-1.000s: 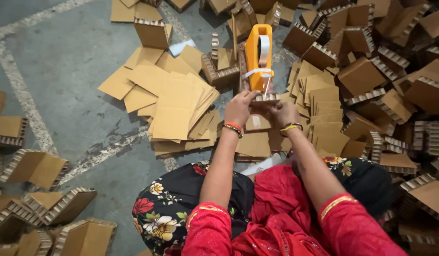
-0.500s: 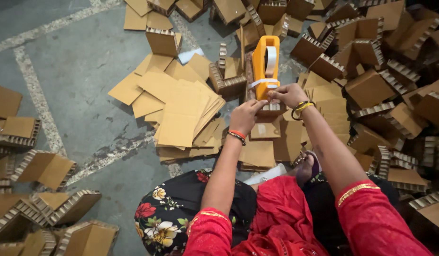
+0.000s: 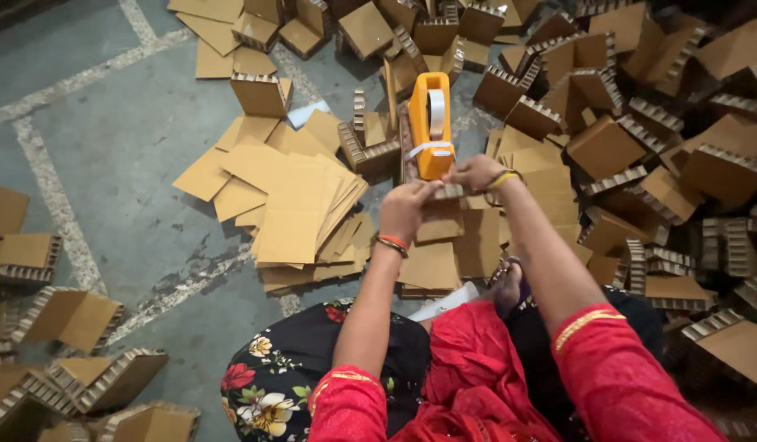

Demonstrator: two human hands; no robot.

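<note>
An orange tape dispenser (image 3: pixel 430 123) with a white tape roll stands on the floor in front of me, among cardboard pieces. Right below its front end, my left hand (image 3: pixel 407 209) and my right hand (image 3: pixel 475 172) together grip a small brown cardboard piece (image 3: pixel 449 192) with a corrugated edge. A strip of white tape crosses the dispenser's front just above my fingers. My left wrist wears an orange bangle and my right wrist a yellow one. Whether the tape touches the piece is hidden by my fingers.
A loose stack of flat cardboard sheets (image 3: pixel 292 205) lies to the left of my hands. Several folded corrugated corner pieces (image 3: pixel 640 123) are heaped at the right and back. More of these pieces (image 3: pixel 76 344) lie at the lower left on the grey concrete floor (image 3: pixel 117 131).
Both hands have stayed at the dispenser's front end with the cardboard piece. My right hand has shifted a little up and right, and the view has drifted slightly.
</note>
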